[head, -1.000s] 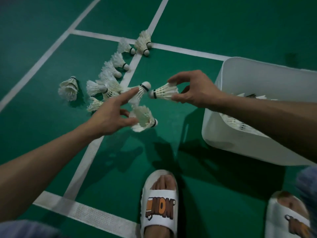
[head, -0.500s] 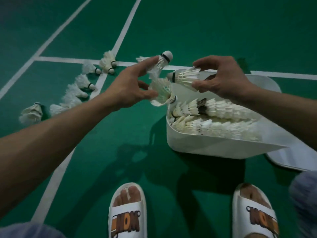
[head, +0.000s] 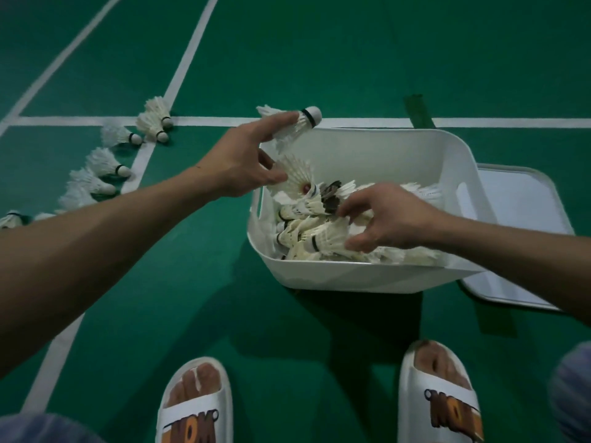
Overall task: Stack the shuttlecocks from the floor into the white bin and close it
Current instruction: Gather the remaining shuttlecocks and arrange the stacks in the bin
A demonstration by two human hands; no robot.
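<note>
White lid (head: 518, 199) flat, R of bin (head: 351, 279)

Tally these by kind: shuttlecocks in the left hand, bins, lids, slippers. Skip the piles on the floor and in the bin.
Shuttlecocks in the left hand: 2
White bin: 1
Lid: 1
Slippers: 2
Total: 6

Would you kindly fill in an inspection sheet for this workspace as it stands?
Surface: green court floor with white lines.
Job's things: white bin open, stacked shuttlecocks inside; lid on floor beside it; loose shuttlecocks on floor left.
Clutter: dark tape patch.
Hands: left hand grips two shuttlecocks over the bin's rim; right hand inside bin, grip unclear.
Cables: nothing seen.
Surroundings: white slippers.
</note>
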